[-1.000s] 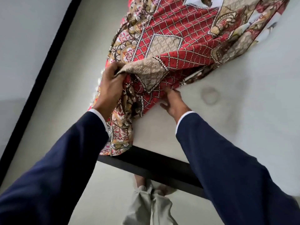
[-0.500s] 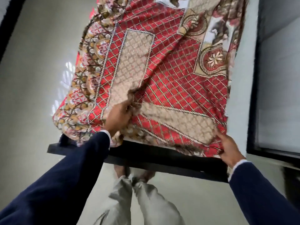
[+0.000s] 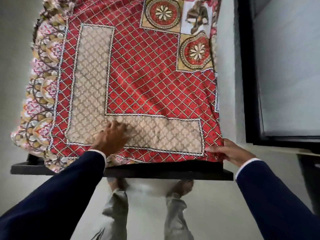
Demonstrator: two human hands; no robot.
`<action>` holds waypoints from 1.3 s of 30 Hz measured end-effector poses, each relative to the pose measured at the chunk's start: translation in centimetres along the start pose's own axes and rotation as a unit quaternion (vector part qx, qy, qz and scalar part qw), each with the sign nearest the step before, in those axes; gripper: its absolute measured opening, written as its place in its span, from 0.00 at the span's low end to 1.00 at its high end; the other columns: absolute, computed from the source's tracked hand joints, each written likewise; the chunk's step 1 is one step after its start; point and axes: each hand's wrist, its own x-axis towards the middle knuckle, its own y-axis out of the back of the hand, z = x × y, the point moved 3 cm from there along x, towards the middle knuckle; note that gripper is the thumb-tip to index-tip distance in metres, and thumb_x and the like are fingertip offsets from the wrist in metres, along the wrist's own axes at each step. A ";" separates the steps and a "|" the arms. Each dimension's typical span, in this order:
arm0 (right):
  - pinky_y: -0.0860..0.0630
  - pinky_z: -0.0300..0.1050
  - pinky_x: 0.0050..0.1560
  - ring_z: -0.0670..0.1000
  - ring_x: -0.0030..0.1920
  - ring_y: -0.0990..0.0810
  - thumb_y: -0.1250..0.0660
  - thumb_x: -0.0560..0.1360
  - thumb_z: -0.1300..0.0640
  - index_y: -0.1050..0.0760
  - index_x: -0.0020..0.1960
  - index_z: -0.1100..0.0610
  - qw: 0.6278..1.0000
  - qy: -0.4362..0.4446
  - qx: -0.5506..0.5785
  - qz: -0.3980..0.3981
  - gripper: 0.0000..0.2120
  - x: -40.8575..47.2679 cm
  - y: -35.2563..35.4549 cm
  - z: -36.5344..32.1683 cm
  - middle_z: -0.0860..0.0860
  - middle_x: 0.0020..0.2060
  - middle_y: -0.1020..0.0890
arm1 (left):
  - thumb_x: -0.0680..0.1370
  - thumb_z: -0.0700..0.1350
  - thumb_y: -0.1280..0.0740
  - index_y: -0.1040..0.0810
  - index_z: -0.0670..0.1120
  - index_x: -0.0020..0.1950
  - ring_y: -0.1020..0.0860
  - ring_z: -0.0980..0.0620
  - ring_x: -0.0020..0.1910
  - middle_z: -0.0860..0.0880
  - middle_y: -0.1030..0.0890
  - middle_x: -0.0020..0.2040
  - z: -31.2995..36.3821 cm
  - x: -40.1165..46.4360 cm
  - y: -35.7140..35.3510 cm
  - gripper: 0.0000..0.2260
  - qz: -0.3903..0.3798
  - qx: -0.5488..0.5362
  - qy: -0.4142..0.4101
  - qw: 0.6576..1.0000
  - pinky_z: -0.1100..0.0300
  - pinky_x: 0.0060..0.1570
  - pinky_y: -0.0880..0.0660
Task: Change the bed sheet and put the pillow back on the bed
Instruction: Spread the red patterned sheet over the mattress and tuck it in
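Note:
A red, beige and gold patterned bed sheet [image 3: 142,78] lies spread flat over the foot of the bed, down to the black bed frame [image 3: 155,172]. My left hand [image 3: 110,137] rests on top of the sheet near its front edge, fingers spread on the beige band. My right hand [image 3: 228,152] grips the sheet's front right corner, thumb on top and fingers under the edge. The sheet's left border hangs over the bed's side. No pillow is in view.
A black-framed grey panel [image 3: 284,75] stands close on the right of the bed. Pale floor [image 3: 216,205] lies below, with my own legs and feet [image 3: 147,201] right at the bed frame's front edge.
The bunched sheet has been pulled out and spread flat toward the foot. My right hand took the right corner and drew it rightward. My left hand let go of its fold and now lies flat.

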 end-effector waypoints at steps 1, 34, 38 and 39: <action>0.18 0.44 0.51 0.58 0.57 0.16 0.29 0.73 0.64 0.23 0.63 0.58 0.999 0.019 0.031 -0.003 0.18 -0.5 1.8 0.7 0.56 0.56 0.15 | 0.78 0.61 0.42 0.28 0.49 0.66 0.28 0.36 0.62 0.41 0.30 0.65 1.3 0.6 0.1 0.23 -0.004 0.007 0.023 1.000 0.40 0.55 0.23; 0.17 0.40 0.49 0.43 0.49 0.14 0.26 0.75 0.55 0.24 0.62 0.49 0.994 0.071 -0.079 0.041 0.17 -3.7 19.4 8.9 0.43 0.50 0.14 | 0.81 0.64 0.57 0.64 0.60 0.80 0.56 0.41 0.81 0.54 0.63 0.82 31.5 5.0 -3.5 0.30 0.027 0.046 -0.143 0.988 0.24 0.69 0.44; 0.21 0.50 0.62 0.49 0.53 0.15 0.24 0.72 0.47 0.19 0.59 0.52 0.988 0.057 -0.132 0.049 0.18 1.4 18.7 12.7 0.46 0.51 0.13 | 0.80 0.60 0.42 0.61 0.60 0.81 0.52 0.39 0.81 0.51 0.58 0.83 30.3 4.7 -4.6 0.36 0.014 0.094 -0.128 0.987 0.24 0.64 0.37; 0.22 0.51 0.62 0.50 0.53 0.15 0.24 0.69 0.39 0.19 0.59 0.52 0.985 0.046 -0.151 0.063 0.24 2.2 19.2 13.7 0.47 0.51 0.14 | 0.80 0.60 0.41 0.60 0.59 0.81 0.52 0.39 0.81 0.51 0.58 0.83 30.3 4.7 -4.7 0.37 0.014 0.105 -0.124 0.987 0.24 0.65 0.37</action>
